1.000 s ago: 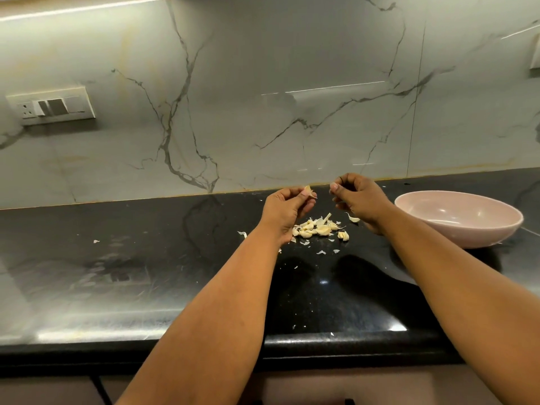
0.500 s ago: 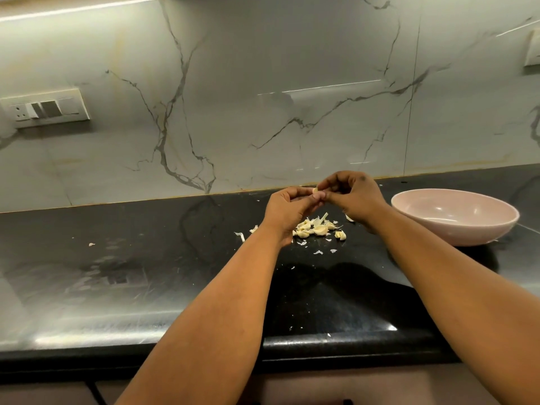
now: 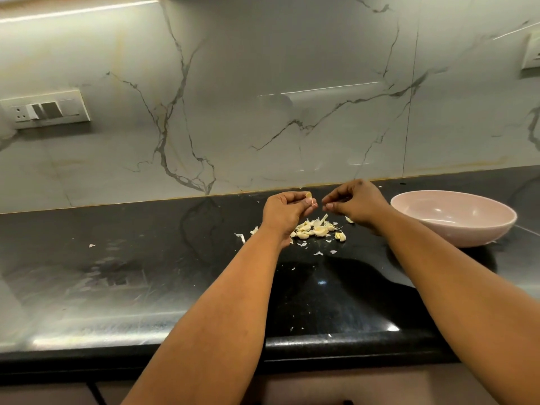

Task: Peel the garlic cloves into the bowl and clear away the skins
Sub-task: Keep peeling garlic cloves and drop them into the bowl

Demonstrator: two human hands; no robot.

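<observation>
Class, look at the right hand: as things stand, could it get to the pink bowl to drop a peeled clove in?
Probably yes. The pink bowl stands open on the counter just beside the right hand, with nothing visible between them. The clove, though, is pinched in the left hand, so it would need passing across first.

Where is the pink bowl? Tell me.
In the head view the pink bowl sits on the black countertop at the right, just beyond the right hand and right of the garlic pile.

No legible txt or labels anywhere
</observation>
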